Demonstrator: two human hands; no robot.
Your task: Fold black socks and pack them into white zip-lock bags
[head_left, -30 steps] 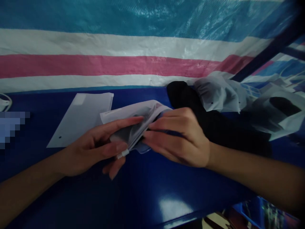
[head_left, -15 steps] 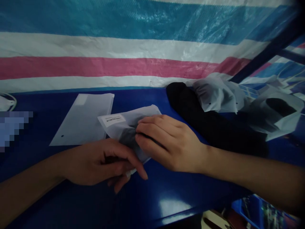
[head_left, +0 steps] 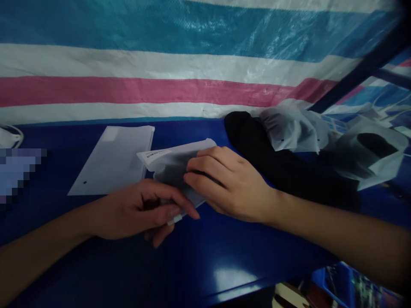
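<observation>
Between my hands is a frosted plastic bag [head_left: 175, 162] with something dark inside and a white barcode label [head_left: 156, 156] at its far left corner. My left hand [head_left: 141, 209] grips the near lower edge of this bag, its thumb and fingers closed around it. From the right, my right hand [head_left: 229, 184] lies over the bag with bent fingers pressed on it. Beyond my left hand, a flat stack of frosted bags [head_left: 115, 158] rests on the blue table [head_left: 250, 252], a small dark hole showing near one corner.
A long black cloth item [head_left: 272, 158] lies to the right. Behind it are filled frosted bags [head_left: 295, 124] and another bag with dark contents [head_left: 372, 154]. A striped tarp [head_left: 160, 90] hangs along the back. Below the table's right edge is a blue bin [head_left: 340, 282].
Both hands and the bag have risen slightly. The label corner has tilted and shifted a little to the right, so the label shows more narrowly.
</observation>
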